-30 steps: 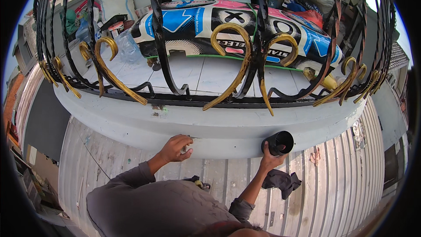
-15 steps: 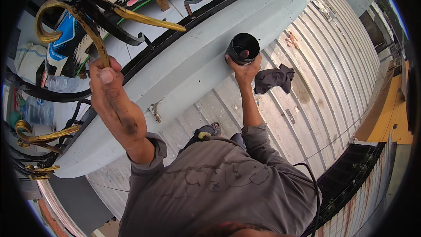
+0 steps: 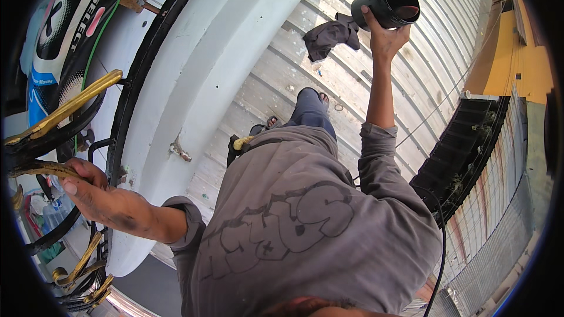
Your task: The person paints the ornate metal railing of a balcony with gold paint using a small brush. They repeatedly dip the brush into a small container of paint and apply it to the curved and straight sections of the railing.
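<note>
On the left, my left hand (image 3: 103,199) is closed round a curved gold-painted bar (image 3: 44,168) of a wrought-iron railing. Out to the right, my right hand (image 3: 386,40) grips a black cylindrical container (image 3: 369,7) from below, fingers wrapped round its side. The container is tilted, its open mouth facing right. Inside it shows a small reddish-brown patch that I cannot make out. A dark crumpled cloth (image 3: 329,36) lies on the roof just left of the container.
A pale grey moulded ledge (image 3: 217,58) runs between the railing and the ribbed metal roof (image 3: 276,88) where my feet stand. Behind the railing are a printed banner (image 3: 56,53) and a green cord. A black cable (image 3: 442,246) hangs by my right side.
My view has turned to the right. The right hand has carried the container away from the ledge, out over the roof, and tipped it more. My left hand still holds the railing.
</note>
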The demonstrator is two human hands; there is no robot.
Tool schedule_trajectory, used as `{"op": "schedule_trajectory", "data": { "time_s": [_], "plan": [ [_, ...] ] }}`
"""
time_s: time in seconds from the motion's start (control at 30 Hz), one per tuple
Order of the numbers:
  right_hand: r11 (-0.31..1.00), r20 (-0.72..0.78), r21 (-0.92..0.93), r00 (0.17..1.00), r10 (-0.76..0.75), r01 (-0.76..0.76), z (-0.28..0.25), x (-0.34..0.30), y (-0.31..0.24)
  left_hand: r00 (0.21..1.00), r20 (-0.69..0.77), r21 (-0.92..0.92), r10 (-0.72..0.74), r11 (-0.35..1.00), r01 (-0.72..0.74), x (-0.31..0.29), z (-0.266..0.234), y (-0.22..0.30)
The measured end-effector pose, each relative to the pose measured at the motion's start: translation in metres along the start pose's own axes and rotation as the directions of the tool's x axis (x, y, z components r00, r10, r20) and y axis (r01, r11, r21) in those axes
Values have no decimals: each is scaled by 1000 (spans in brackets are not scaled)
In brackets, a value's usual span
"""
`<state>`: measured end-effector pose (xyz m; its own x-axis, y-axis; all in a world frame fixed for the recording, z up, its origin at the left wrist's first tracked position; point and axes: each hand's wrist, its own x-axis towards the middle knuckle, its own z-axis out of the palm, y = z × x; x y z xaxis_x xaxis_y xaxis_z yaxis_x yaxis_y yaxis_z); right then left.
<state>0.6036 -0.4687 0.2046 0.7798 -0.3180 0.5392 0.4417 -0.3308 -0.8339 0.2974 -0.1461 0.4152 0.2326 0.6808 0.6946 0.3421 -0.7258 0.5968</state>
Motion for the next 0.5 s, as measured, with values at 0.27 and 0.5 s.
{"op": "schedule_trajectory", "data": {
  "time_s": [0.27, 0.5],
  "plan": [
    [998, -181, 69, 983, 26, -14, 9, 45, 56, 986, -164, 15, -12, 1000, 15, -2, 18, 9],
    [999, -35, -50, 999, 2, -3, 4, 101, 87, 939, -344, -7, -13, 1000, 11, -1, 31, 7]
  ]
}}
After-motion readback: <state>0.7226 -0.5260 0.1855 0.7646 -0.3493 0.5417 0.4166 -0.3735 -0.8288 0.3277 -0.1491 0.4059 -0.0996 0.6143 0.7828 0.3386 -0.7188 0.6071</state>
